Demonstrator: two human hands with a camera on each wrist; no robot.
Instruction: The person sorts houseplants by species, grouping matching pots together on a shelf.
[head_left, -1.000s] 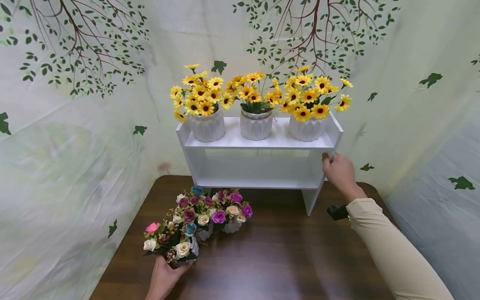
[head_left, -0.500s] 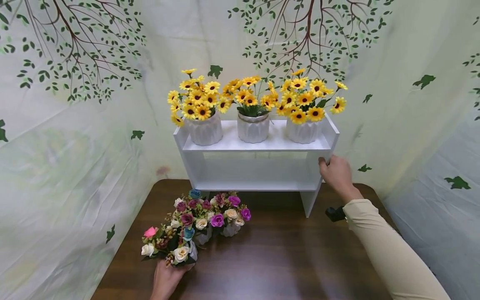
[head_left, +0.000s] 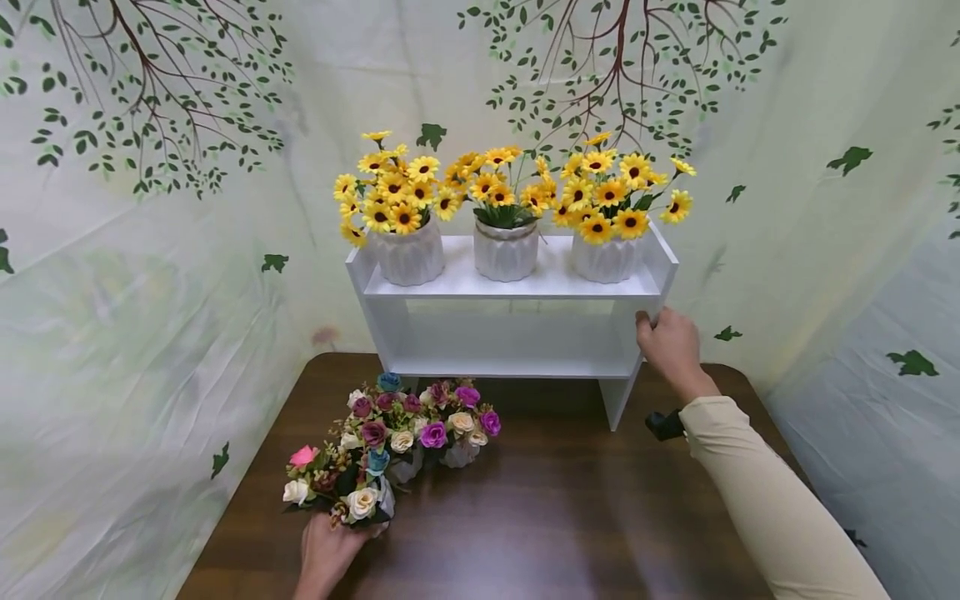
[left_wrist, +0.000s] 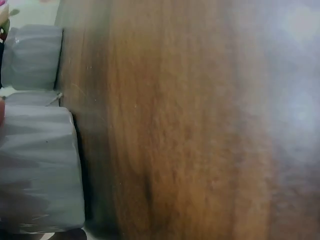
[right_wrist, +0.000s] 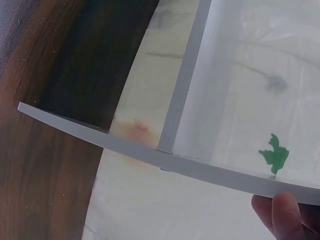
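Hands (head_left: 332,547) (head_left: 672,348) unmoved; held pot (left_wrist: 40,170) plainest in left wrist view.

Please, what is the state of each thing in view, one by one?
White shelf: standing upright on the table.
Left sunflower pot: upright on shelf top.
Middle sunflower pot: upright on shelf top.
Right sunflower pot: upright on shelf top.
Nearest rose pot: held; table contact unclear.
Middle rose pot: on the table.
Right rose pot: on the table.
Left hand: holds nearest rose pot.
Right hand: grips shelf's right side.
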